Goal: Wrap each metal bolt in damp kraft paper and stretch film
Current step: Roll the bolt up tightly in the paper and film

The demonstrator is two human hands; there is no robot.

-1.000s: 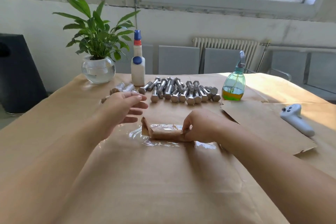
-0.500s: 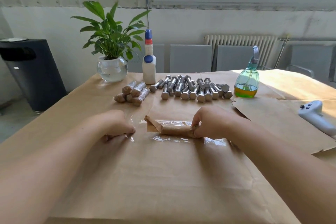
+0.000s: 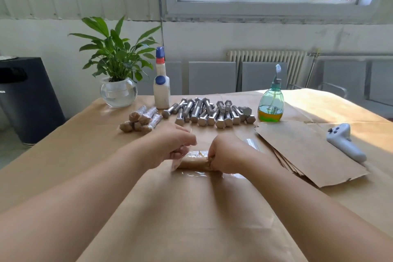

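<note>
Our curled fingers hide both ends of the brown paper-wrapped bolt under clear film (image 3: 194,162) — left hand (image 3: 173,144) and right hand (image 3: 225,153) each pinch one, mid-table. Behind: a heap of bare steel hex bolts (image 3: 209,112), overlapping, uncountable; about six film-wrapped bundles (image 3: 141,118).

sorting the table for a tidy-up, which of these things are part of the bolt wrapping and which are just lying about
Part of the job:
paper roll held at its ends by the left hand and right hand
clear film
bare bolts
wrapped bolts
paper sheets
spray bottle

Lying about:
plant
white bottle
controller
</note>
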